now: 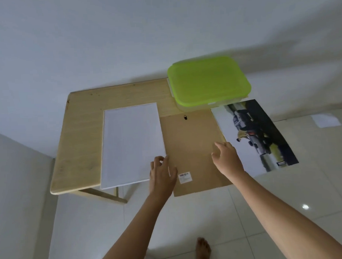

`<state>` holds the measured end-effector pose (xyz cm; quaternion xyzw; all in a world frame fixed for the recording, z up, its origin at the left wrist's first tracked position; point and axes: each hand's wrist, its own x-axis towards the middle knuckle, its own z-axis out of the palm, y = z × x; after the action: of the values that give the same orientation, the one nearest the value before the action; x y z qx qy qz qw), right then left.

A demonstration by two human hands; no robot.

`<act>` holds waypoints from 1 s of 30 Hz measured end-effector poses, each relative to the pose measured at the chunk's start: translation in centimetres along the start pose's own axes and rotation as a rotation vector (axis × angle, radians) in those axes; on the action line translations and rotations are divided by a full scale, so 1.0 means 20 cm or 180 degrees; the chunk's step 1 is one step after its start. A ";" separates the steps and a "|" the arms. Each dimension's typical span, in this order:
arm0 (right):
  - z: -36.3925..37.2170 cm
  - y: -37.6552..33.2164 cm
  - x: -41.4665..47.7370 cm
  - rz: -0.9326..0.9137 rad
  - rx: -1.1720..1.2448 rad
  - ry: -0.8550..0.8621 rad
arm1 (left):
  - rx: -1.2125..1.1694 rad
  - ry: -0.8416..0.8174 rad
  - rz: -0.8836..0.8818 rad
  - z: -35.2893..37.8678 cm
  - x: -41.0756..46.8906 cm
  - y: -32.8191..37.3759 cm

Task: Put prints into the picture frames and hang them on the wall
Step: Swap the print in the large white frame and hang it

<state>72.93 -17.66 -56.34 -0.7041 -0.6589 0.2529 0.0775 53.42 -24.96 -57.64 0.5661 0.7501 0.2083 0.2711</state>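
A brown backing board [192,146] with a small black hanger near its top and a white sticker lies on the wooden table [78,137], overhanging the front edge. To its left lies a white panel [131,144], face down or blank. A print of vehicles [258,137] lies at the right, sticking out past the table. My left hand [161,175] is at the lower right corner of the white panel, fingers loosely curled; whether it grips the panel I cannot tell. My right hand [227,158] hovers with relaxed fingers over the board's right edge, beside the print.
A clear box with a lime green lid [209,82] stands at the table's back right, against the white wall. A sheet of paper [325,120] lies on the tiled floor at the right. A bare foot [203,249] is below.
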 end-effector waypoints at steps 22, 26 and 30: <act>0.00 0.23 -0.09 0.0078 0.0571 -0.0284 | -0.1163 0.0346 -0.1146 0.32 -0.33 0.12; -0.03 0.23 -0.11 0.0070 0.0799 -0.0092 | -0.1193 0.0449 -0.1160 0.31 -0.36 0.16; -0.08 0.23 -0.15 0.0039 0.0958 0.0257 | -0.1403 0.0590 -0.1042 0.29 -0.39 0.24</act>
<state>77.67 -20.72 -56.25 -0.6982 -0.6056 0.3208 0.2069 62.34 -31.23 -57.75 0.3435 0.7897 0.3706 0.3479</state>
